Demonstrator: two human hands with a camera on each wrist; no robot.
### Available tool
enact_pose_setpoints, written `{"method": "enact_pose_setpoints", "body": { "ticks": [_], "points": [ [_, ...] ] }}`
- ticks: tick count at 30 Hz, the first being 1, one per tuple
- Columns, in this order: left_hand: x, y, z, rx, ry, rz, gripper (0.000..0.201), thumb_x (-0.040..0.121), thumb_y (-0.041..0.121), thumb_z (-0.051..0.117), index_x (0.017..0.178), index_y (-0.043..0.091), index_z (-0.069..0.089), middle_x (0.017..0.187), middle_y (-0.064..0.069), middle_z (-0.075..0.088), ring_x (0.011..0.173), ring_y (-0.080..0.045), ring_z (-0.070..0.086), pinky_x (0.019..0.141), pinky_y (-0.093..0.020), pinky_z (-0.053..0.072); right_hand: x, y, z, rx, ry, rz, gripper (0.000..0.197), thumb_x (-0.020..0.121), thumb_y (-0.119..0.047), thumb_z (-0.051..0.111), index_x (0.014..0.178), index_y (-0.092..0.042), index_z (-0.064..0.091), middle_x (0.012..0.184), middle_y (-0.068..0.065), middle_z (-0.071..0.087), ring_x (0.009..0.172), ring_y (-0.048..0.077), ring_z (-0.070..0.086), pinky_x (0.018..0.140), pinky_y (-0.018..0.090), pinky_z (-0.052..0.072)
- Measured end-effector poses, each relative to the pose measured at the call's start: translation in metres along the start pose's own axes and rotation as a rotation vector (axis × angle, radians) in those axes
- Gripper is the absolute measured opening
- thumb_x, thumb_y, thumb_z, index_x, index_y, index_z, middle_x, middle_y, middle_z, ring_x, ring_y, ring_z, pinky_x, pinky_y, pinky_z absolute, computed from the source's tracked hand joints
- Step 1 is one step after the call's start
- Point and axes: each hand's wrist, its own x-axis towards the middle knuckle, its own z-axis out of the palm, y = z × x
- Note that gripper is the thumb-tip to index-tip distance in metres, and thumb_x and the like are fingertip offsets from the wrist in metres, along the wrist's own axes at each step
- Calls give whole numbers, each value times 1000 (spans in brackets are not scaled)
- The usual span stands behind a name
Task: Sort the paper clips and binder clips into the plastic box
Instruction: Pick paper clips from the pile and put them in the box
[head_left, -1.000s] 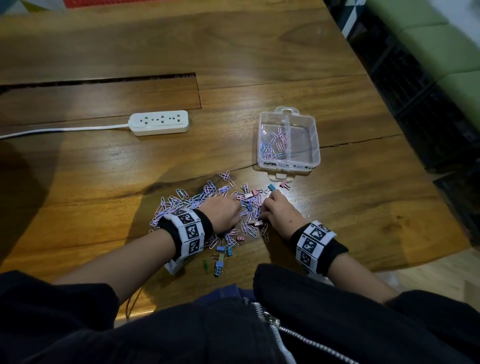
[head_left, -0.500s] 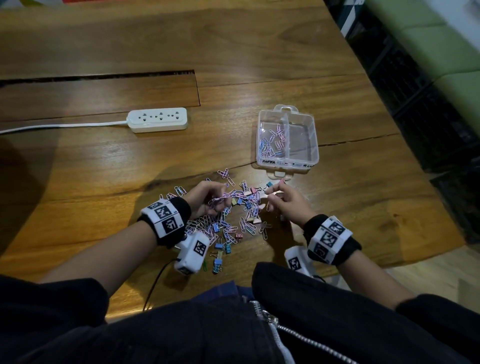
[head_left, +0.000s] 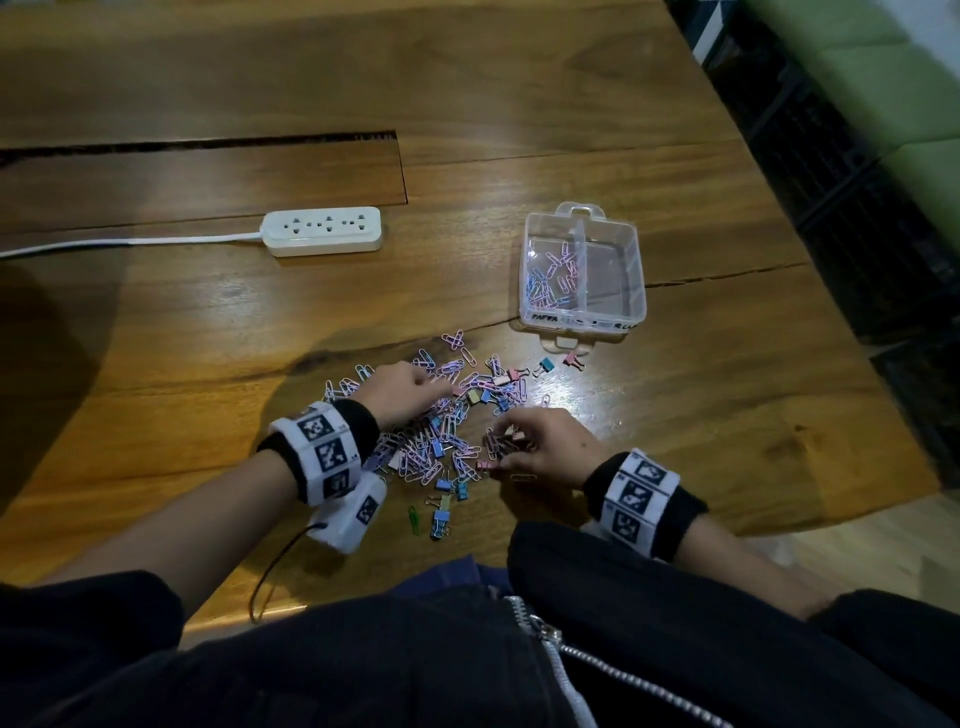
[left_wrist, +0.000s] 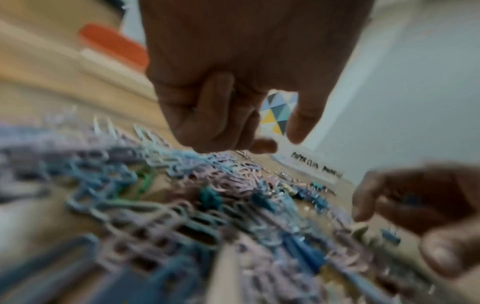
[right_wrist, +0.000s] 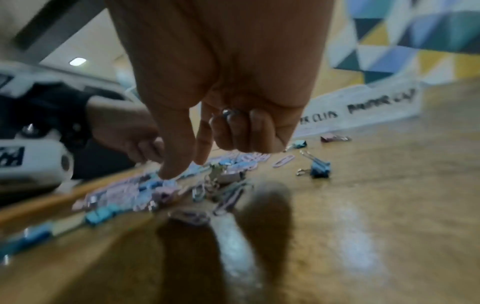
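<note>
Many light, slippery paper clips (head_left: 447, 452) tangle at six o'clock of the plastic box (head_left: 583, 275); both hands' fingers (head_left: 439, 387) curl in, their contents unclear, best pinching single loops.

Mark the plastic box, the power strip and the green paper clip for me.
plastic box (head_left: 637, 270): head view, right wall.
power strip (head_left: 323, 230): head view, top face.
green paper clip (head_left: 413, 518): head view, its middle.
</note>
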Motion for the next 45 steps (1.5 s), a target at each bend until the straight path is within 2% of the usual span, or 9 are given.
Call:
{"method": "enact_pose_setpoints", "body": {
  "ticks": [3,8,13,18,24,27,36,42,45],
  "points": [
    [-1,-6,4,412,91,-37,51,82,61,47,63,14,38,61,2,40,55,-14,38,55,-24,36,6,1,4,-170,84,-15,25,83,-21,61,108,-19,58,112,1,61,100,16,56,82,25,42],
    [-5,-1,8,671,126,-42,68,67,80,44,51,15,33,50,3,37,44,-11,37,49,-21,37,13,8,-10,-105,195,58,21,84,-16,59,105,-18,58,112,4,60,88,12,49,67,19,38],
    [-8,4,21,695,158,-25,62,69,75,50,68,14,47,59,3,45,60,-15,50,59,-26,48,10,6,-2,-204,108,49,39,77,-31,66,113,-26,52,117,1,54,104,19,52,87,32,45],
    [-8,7,28,608,171,74,42,84,53,52,84,11,54,82,-2,55,77,-20,56,69,-31,52,10,-2,9,-292,104,-21,45,76,-39,65,117,-26,52,113,2,51,106,18,47,85,27,37],
    [-8,12,26,565,190,169,31,89,34,49,86,6,61,78,-4,55,79,-23,59,75,-35,54,13,-6,13,-385,98,-110,31,86,-30,55,115,-19,53,112,6,50,105,21,48,80,23,33],
    [-5,11,19,487,183,165,27,91,28,46,82,9,63,75,-4,57,72,-22,57,66,-29,48,14,-5,13,-433,62,-133,29,88,-30,52,112,-13,51,112,6,50,105,19,46,80,22,32],
    [3,-5,-6,-363,75,61,38,98,24,29,61,17,35,58,3,34,48,-12,28,45,-21,27,18,-6,14,-453,-13,-98,26,89,-20,51,111,-6,50,114,9,49,101,20,49,87,28,44],
    [7,-17,-21,-506,-32,-21,26,98,21,34,79,17,51,62,4,42,48,-9,34,38,-14,33,18,-8,-2,91,29,9,5,91,-10,46,88,-14,47,92,-1,52,81,12,49,66,15,40],
    [13,-15,-16,-213,121,-12,32,99,29,30,79,15,51,64,4,41,52,-10,35,48,-20,31,22,-6,-10,449,66,39,16,93,-5,41,84,-12,52,79,-2,51,68,9,48,58,13,40]
  ]
}}
